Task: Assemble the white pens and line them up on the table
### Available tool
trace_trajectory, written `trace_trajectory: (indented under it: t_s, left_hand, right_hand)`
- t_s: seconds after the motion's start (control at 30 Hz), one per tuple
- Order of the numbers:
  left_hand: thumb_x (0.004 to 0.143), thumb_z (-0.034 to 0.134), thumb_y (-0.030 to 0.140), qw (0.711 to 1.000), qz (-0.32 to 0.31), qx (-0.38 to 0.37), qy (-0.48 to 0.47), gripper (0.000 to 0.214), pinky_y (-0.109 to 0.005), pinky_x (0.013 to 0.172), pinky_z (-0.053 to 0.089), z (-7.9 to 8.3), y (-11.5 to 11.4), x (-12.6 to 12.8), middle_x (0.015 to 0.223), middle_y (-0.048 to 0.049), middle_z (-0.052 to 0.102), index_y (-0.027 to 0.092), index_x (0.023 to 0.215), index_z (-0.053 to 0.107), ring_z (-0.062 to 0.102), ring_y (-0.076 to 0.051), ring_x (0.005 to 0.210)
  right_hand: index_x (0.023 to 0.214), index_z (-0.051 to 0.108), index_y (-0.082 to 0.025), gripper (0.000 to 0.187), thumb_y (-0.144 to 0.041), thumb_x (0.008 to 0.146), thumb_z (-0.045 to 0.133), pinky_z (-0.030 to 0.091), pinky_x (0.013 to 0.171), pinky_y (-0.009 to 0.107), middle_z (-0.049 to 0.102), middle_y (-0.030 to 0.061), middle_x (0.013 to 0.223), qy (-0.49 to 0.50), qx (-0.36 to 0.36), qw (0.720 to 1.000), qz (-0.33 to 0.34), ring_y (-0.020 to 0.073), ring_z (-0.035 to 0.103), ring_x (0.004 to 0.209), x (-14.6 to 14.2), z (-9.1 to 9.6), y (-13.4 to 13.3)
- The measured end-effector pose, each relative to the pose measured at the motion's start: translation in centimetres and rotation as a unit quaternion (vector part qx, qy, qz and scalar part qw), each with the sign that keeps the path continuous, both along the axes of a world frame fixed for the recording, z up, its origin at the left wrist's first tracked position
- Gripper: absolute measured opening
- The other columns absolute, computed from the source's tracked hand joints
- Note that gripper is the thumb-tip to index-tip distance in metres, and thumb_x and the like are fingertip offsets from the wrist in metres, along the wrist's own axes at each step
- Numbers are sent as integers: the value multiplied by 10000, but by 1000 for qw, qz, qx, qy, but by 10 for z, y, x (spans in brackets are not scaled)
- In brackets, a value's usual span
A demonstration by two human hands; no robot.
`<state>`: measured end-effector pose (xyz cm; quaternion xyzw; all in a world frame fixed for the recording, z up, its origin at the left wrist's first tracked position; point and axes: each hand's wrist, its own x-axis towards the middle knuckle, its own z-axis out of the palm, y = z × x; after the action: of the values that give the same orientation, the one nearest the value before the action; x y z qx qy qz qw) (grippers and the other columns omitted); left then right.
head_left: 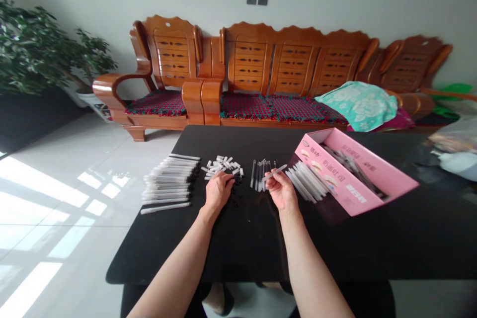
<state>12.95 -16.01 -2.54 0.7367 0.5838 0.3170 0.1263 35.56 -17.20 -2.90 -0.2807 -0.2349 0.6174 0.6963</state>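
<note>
My right hand pinches a translucent white pen barrel, tilted with its tip up to the right. Just beyond it a row of pen refills lies on the black table. My left hand rests at a scatter of tiny black pen parts, fingers drawn together; whatever is between the fingertips is hidden. Behind that hand is a heap of short white pen caps. Further left, pens with black ends are lined up in a stack.
More pen barrels lie to the right, against a pink box holding dark and clear pieces. A plastic bag with a white object is at the far right. Beyond the table stand wooden seats; potted plants are at left.
</note>
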Motion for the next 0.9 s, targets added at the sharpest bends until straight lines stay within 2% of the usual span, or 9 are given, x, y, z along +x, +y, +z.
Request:
trace_trajectory:
  t_s: [0.13,0.23,0.3,0.37,0.43,0.53,0.6,0.63,0.9]
  left_hand:
    - [872,607,255,1000,-9,3,22,159,-303,774,463,-1,0,3,942,-63,697,234,924,756,634,-224,903]
    - [831,651,239,1000,4,-2,1,88,-299,753,455,0,1,5,889,-56,695,218,837,735,633,-215,860]
    - [808,667,230,999,11,-18,-47,58,-291,729,450,1,1,5,829,-40,699,208,801,721,637,-195,791]
    - [797,675,248,990,11,-43,-136,62,-278,694,450,3,2,5,755,-20,697,201,793,715,632,-172,709]
    - [791,683,307,961,-11,-81,-263,124,-258,627,448,5,2,6,673,-6,674,186,796,707,611,-152,627]
    - [749,724,369,881,-66,-141,-446,225,-230,545,449,8,1,9,626,-1,642,155,809,689,585,-132,571]
    - [712,764,367,836,-90,-170,-513,272,-229,556,478,10,-1,12,656,-11,656,136,839,694,600,-128,586]
    - [696,782,362,823,-96,-182,-530,294,-234,575,495,11,-2,13,674,-18,666,129,854,699,611,-128,598]
    - [687,819,382,780,-128,-238,-564,332,-251,661,552,12,-5,15,750,-37,699,126,845,679,661,-131,660]
  right_hand:
    - [854,709,-140,141,-152,721,755,582,535,190,780,74,778,-4,2,1000,7,125,711,560,-2,0,0]
    - [858,705,-147,142,-158,726,756,583,540,188,781,66,783,-9,-2,1000,8,125,714,566,-2,-1,0]
    - [853,703,-147,139,-159,725,757,584,540,190,781,68,779,-9,-3,1000,7,128,715,565,-2,-2,0]
    - [848,703,-148,137,-162,723,757,588,541,196,781,69,775,-9,-2,1000,7,133,718,570,-2,-1,0]
    - [847,700,-152,144,-169,717,761,598,550,210,782,68,779,-15,1,1000,7,143,726,589,-4,0,-1]
    - [857,687,-154,183,-173,701,781,614,586,240,782,82,801,-33,14,999,15,168,742,635,-10,5,-3]
    - [859,674,-150,206,-175,694,796,621,607,257,781,96,815,-48,19,998,23,187,749,657,-16,8,-5]
    - [857,667,-149,213,-178,693,801,623,610,262,780,100,820,-56,20,998,28,194,751,662,-18,9,-6]
    - [843,646,-172,209,-203,702,797,629,604,271,779,71,818,-83,24,995,46,194,751,673,-23,11,-8]
